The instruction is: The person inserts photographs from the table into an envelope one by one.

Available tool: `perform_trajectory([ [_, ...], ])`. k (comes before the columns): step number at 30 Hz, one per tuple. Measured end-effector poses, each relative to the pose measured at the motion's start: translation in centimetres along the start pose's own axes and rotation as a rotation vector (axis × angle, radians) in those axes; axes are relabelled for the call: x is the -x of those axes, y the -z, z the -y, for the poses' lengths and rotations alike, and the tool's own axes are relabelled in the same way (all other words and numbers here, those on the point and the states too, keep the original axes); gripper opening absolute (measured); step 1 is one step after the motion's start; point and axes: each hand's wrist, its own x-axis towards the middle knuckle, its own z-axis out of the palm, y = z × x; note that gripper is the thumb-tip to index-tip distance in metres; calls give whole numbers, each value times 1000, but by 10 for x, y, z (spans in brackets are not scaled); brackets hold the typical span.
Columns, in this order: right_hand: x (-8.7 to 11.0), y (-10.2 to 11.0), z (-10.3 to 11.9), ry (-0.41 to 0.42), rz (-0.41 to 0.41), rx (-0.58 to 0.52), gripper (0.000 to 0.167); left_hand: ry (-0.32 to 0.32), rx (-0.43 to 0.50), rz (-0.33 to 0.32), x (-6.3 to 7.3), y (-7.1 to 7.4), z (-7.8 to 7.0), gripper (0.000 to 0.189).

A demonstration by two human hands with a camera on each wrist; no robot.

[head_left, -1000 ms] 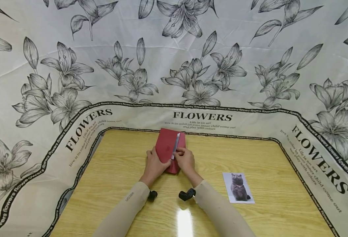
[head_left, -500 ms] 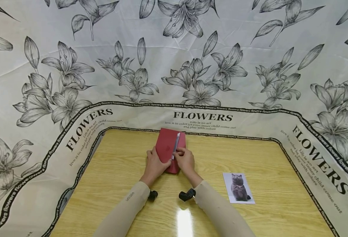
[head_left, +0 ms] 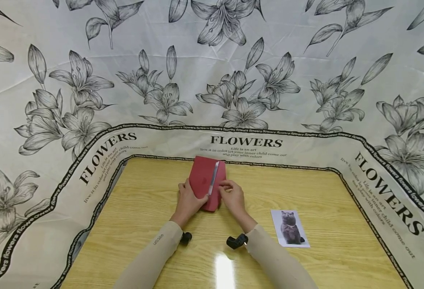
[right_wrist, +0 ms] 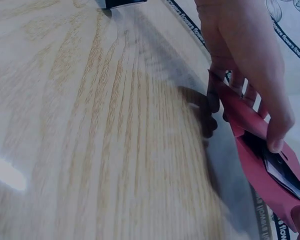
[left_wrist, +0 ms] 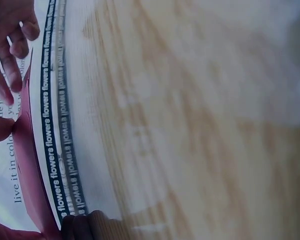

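A red paper envelope (head_left: 202, 176) stands tilted at the back middle of the table. My left hand (head_left: 189, 202) grips it from the left, with the thumb at its opening and the fingers on the other side. Inside sits a card (head_left: 213, 178) showing as a narrow pale strip; in the right wrist view the card (right_wrist: 282, 172) looks dark with a white edge. My right hand (head_left: 233, 196) is at the envelope's right edge, thumb and index fingertips close to the flap (head_left: 220, 176). A gap shows between those fingertips in the left wrist view. Most of the card is hidden.
A photo of a grey cat (head_left: 290, 228) lies flat on the wooden table (head_left: 154, 184), right of my right forearm. Behind the table hangs a white flower-printed cloth (head_left: 154, 142), which also surrounds its sides. A dark camera is worn on each wrist.
My right hand has let go of the card and shifted slightly right to the flap, so more of the card's strip shows. My left hand and the envelope have stayed put.
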Motion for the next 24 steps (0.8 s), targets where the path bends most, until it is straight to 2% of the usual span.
perform_trajectory([
  [4, 2, 13, 0, 10, -8, 35, 20, -2, 10, 2, 1, 1, -1, 105],
  [10, 6, 38, 0, 17, 37, 110, 25, 14, 38, 19, 2, 3, -1, 105],
  [24, 19, 98, -9, -56, 52, 244, 33, 28, 53, 26, 2, 4, -2, 104],
])
